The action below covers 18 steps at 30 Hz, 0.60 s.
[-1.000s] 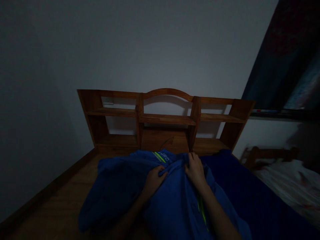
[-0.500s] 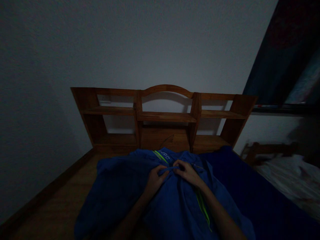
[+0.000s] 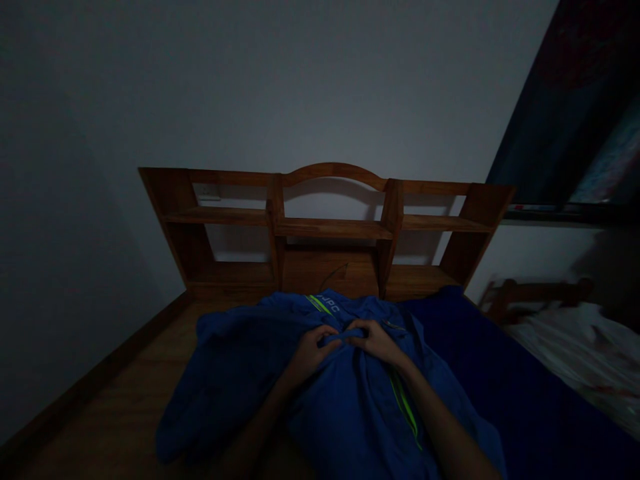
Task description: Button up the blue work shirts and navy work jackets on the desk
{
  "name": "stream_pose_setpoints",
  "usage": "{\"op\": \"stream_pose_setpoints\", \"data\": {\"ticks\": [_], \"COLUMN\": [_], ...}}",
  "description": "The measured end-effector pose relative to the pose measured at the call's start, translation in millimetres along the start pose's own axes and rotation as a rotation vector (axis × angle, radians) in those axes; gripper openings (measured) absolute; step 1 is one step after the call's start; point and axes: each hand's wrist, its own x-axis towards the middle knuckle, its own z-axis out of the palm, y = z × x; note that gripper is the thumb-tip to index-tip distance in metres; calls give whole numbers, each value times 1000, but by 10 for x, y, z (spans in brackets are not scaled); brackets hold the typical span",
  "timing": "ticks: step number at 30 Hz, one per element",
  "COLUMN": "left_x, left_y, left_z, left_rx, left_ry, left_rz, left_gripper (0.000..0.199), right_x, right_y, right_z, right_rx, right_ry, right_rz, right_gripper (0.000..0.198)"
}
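Note:
A blue jacket [image 3: 345, 407] with lime-yellow stripes and pale lettering lies spread and rumpled in front of me. My left hand [image 3: 313, 350] pinches a fold of its cloth between thumb and fingers near the middle. Close beside it, my right hand [image 3: 373, 340] pinches the same raised fold from the other side. The fingertips of both hands nearly meet. The dim light hides whether a zip or button sits between them.
Behind the jacket stands a wooden headboard [image 3: 335, 229] with open shelves. Wooden boards [image 3: 135, 380] show at the left, and a dark blue cloth [image 3: 490, 373] stretches along the right. Farther right lies a pale, crumpled cloth [image 3: 575, 347] beside a wooden rail [image 3: 540, 291].
Both hands keep their pinch on the fold and shift only slightly. The jacket's left part has drawn in a little at its lower edge. The view tilts down very slightly.

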Motion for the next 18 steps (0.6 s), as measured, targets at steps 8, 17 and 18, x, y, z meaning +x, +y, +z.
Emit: {"op": "stream_pose_setpoints", "data": {"ticks": [8,17,18], "left_x": [-12,-52,-55], "left_y": [40,127,136], "left_z": [2,48,52], "left_rx": [43,186,210], "left_ry": [23,107,125], "left_rz": [32,162,164], "left_gripper": [21,13,12], "right_x": [-7,4,4], "right_y": [-42,-44,-48], "right_z": [28,4,8], "right_rx": [23,29,27], "right_ry": [21,-16,-6], "right_rz": [-41,-30,-29], "right_gripper": [22,21,21]}}
